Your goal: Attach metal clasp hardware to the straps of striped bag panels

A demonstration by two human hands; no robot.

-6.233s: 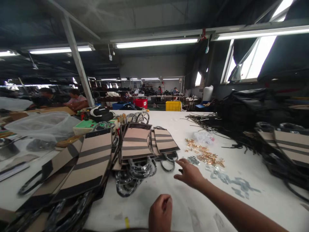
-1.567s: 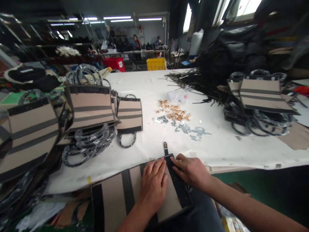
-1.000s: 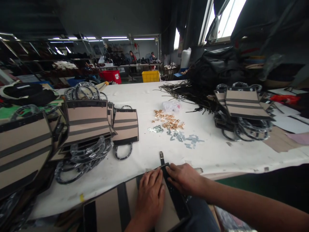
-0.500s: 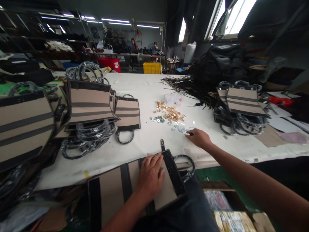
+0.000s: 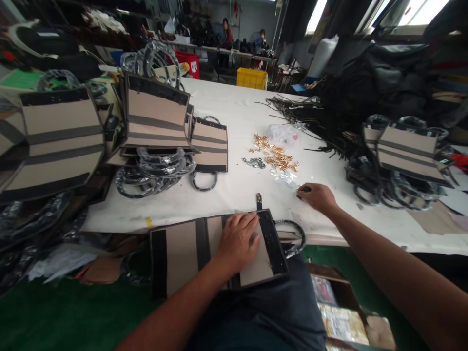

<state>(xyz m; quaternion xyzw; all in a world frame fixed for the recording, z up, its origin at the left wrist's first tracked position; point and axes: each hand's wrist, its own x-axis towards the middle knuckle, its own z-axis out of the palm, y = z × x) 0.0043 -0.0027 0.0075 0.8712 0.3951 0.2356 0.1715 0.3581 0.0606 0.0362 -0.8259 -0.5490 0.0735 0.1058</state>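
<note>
An unfolded beige-and-black bag panel lies across my lap and the table's front edge. My left hand rests flat on it, fingers stretched out. A short black strap with a metal end sticks out from its far edge, and a plastic-wrapped ring handle from its right side. Over the table to the right, my right hand is closed in a pinch, with something dark at its fingertips. What it holds is too small to make out. Small clear pieces lie just beyond it, near gold metal fittings and silver bits.
Stacked bag panels with wrapped handles fill the table's left side; another stack stands right. Black straps and a plastic bag lie farther back. An open carton sits below, right of my leg. Two people are in the background.
The view has tilted down and shifted left. My right hand stays pinched by the clear pieces, its fingers slightly lower against the table. My left hand still lies on the panel.
</note>
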